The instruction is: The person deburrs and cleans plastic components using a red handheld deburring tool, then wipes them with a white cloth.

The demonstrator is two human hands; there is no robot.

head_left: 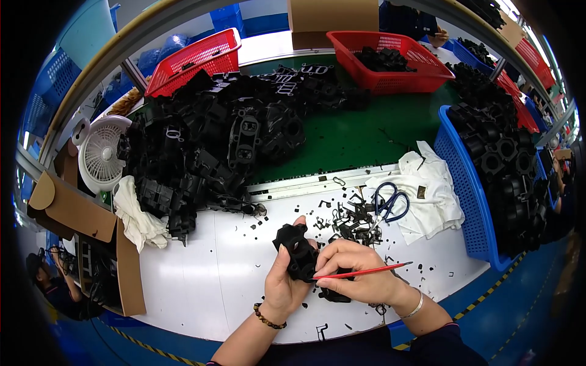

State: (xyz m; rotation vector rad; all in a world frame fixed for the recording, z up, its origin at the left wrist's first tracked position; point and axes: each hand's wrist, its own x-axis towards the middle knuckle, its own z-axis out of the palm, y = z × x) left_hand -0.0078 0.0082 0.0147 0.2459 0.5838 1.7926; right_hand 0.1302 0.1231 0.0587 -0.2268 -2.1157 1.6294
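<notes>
In the head view, the left hand [282, 283] grips a black moulded plastic part [300, 259] between thumb and fingers, just above the near side of a white worktop [183, 274]. The right hand [357, 274] pinches a slim red pen-shaped tool [384, 268], whose near end meets the part; whether it touches, I cannot tell. Its dark end points right.

Small black offcuts [351, 224] litter the worktop, thickest beyond the right hand, next to blue-handled scissors [387, 210] lying partly on a white cloth [442, 198]. A metal rail [293, 188] divides the worktop from a green surface [348, 137], where a large heap of black moulded parts [207, 143] spreads at the left, spilling over the rail. Two red perforated baskets stand behind, one at left [201, 58] and one at right [397, 82]. A blue perforated crate [467, 195] full of black parts flanks the worktop's right side; at the left are a white fan [104, 152], a crumpled white rag [139, 213] and an opened cardboard box [129, 268].

Around the bench, the blue floor [528, 305] bears yellow-and-black striped tape [488, 293]. One co-worker [58, 293] is at far left, another [403, 21] behind the bench.
</notes>
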